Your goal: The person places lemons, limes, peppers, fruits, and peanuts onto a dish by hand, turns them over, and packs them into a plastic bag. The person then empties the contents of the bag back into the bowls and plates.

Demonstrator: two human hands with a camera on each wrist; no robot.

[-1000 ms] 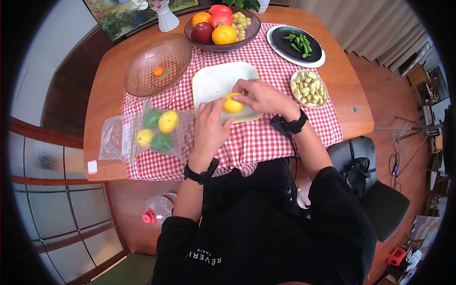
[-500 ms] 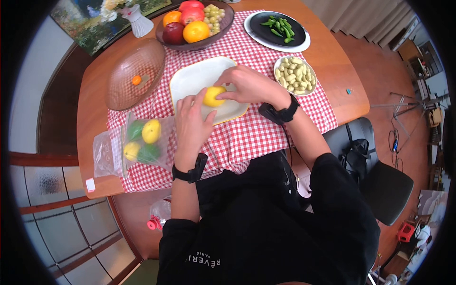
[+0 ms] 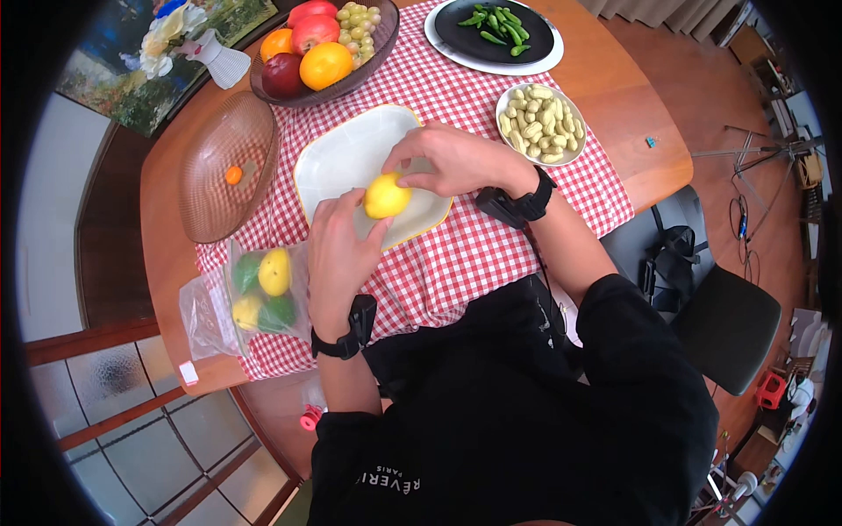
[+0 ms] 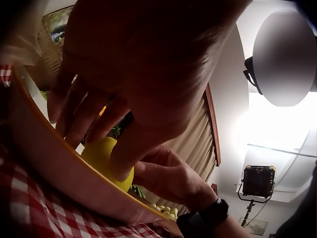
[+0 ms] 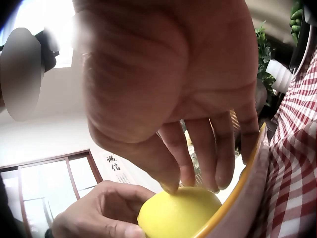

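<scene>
A yellow lemon is between both hands over the near part of a white rectangular dish with a yellow rim. My left hand pinches it from the left, thumb on the near side and forefinger on the far side. From the right, my right hand holds it with thumb and fingertips; the right wrist view has those tips on top of the lemon. Left of the dish lies a clear zip bag containing yellow and green lemon-like fruits.
A brown ribbed bowl with a small orange fruit stands at the left, and a fruit bowl behind. Peanuts fill a white bowl at the right. Green peppers lie on a black plate. A checked cloth lies underneath.
The head view has shifted, moving the table's things leftward in the picture. Both hands stay on the lemon, which has turned a little between the fingers and now shows more of its side.
</scene>
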